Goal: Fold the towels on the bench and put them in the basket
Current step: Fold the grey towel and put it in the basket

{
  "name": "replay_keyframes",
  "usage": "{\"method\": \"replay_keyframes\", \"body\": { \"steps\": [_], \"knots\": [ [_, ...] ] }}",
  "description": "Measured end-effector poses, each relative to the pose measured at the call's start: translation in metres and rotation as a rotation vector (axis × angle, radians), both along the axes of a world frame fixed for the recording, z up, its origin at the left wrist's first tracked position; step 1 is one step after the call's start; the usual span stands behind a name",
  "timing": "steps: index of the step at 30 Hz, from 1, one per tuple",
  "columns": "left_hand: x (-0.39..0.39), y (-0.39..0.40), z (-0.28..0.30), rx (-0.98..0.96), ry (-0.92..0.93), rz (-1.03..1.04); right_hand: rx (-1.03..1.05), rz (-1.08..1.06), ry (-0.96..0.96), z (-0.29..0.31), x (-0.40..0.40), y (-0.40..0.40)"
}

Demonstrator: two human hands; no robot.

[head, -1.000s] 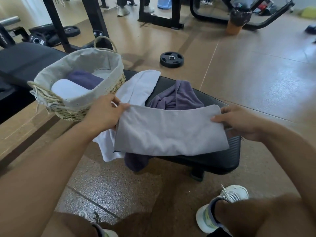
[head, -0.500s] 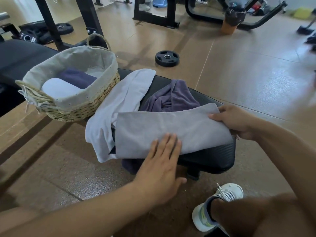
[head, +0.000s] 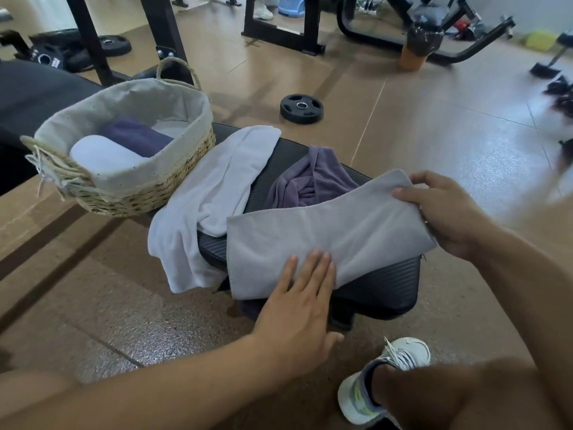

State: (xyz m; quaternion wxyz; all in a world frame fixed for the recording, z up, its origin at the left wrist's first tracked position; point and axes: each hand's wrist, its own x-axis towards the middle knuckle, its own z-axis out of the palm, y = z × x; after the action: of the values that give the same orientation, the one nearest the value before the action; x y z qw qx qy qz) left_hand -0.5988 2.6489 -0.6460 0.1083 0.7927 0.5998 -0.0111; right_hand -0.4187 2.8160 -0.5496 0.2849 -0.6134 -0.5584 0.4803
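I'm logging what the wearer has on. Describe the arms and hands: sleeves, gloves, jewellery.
Both forearms are bare, with no sleeve in view. The left hand wears no glove, ring or watch. The right hand is ungloved too; a small glint at its palm edge is too small to identify. No markings show.

The flat folded light-grey cloth towel [head: 325, 240] is one plain colour, as is the loose white towel [head: 214, 200] and the crumpled dusky-purple towel [head: 313, 184]. The black padded worktop [head: 381, 287] shows fine parallel ribbing. The straw-coloured woven basket [head: 148, 197] has a pale beige liner flecked with small dark dots; inside lie a plain white rolled towel [head: 99, 155] and a dark purple one [head: 136, 138]. The floor [head: 434, 125] is tan-brown, speckled where it shines. A round black weight plate [head: 301, 108] has a silver centre ring. The white sneaker [head: 384, 383] carries grey and yellow-green accents.
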Motion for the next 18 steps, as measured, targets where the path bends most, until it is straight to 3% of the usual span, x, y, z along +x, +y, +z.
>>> {"method": "replay_keyframes", "body": {
  "steps": [5,8,10,13,16,18],
  "knots": [
    [-0.008,0.009,0.003,-0.069,0.005,-0.075,0.116,0.169,0.158,0.012,-0.036,-0.026],
    [-0.020,0.017,0.019,-0.173,-0.265,-0.061,0.219,0.239,0.109,0.011,-0.064,-0.042],
    [-0.036,0.023,0.042,-0.133,-0.566,0.102,0.263,0.261,0.038,0.008,-0.079,-0.048],
    [-0.083,0.038,0.062,-0.003,-0.627,0.519,0.258,0.291,-0.046,0.004,-0.097,-0.053],
    [-0.133,0.040,0.065,-0.163,-0.661,0.824,0.190,0.318,-0.085,-0.003,-0.115,-0.055],
    [-0.146,0.035,0.064,-0.317,-0.692,0.907,0.140,0.358,-0.085,-0.008,-0.127,-0.057]
  ]
}}
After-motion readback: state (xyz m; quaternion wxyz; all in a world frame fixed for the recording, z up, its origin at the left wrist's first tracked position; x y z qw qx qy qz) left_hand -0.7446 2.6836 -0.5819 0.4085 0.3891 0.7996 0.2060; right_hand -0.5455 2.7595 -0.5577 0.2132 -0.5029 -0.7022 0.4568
